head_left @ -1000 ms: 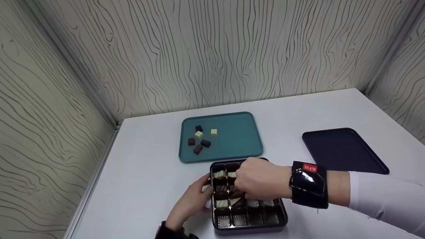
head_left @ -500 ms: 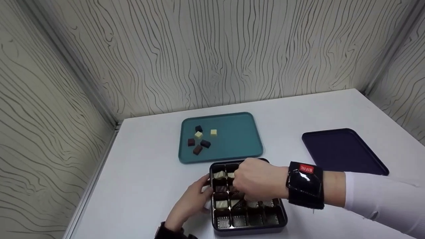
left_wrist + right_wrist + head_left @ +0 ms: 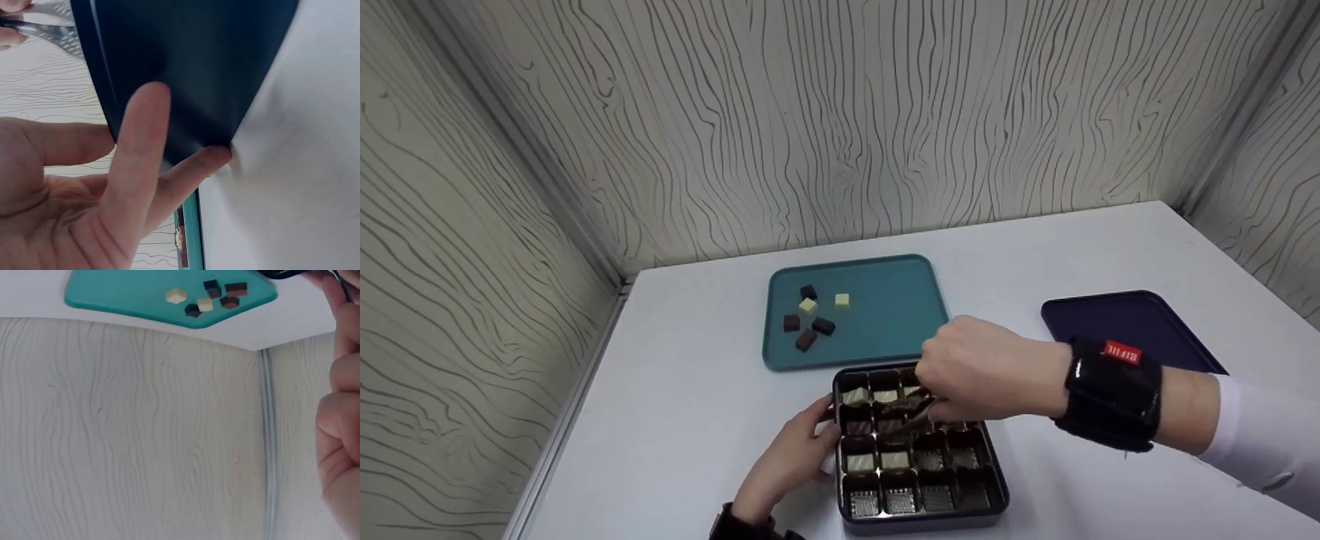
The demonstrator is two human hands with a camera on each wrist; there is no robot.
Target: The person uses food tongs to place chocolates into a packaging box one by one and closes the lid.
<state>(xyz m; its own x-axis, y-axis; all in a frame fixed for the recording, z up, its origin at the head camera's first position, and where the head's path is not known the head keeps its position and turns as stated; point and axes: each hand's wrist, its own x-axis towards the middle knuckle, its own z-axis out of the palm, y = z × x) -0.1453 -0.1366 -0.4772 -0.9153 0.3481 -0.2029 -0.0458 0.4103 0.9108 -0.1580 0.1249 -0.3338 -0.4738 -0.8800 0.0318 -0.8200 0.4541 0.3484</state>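
A dark blue box [image 3: 922, 514] with a grid of compartments holds several white and brown chocolates near the table's front. My left hand [image 3: 796, 452] rests on the box's left wall [image 3: 185, 67], fingers straight against it. My right hand [image 3: 939, 399] hovers over the box's far rows with its fingers curled, pinching a thin dark striped item [image 3: 913, 421]; what that item is I cannot make out. In the right wrist view only the curled fingers [image 3: 340, 410] show at the right edge. Beyond the box lies a teal tray [image 3: 900, 315] with several loose chocolates [image 3: 810, 319].
The box's dark blue lid [image 3: 1132, 326] lies flat at the right of the white table [image 3: 697, 390]. Wood-grain walls close in the back and both sides. The teal tray [image 3: 112, 292] and its chocolates [image 3: 208, 301] show again in the right wrist view.
My right hand has lifted out of the box's middle rows and moved right and away, drawing the dark striped item with it. The left hand has stayed on the box wall.
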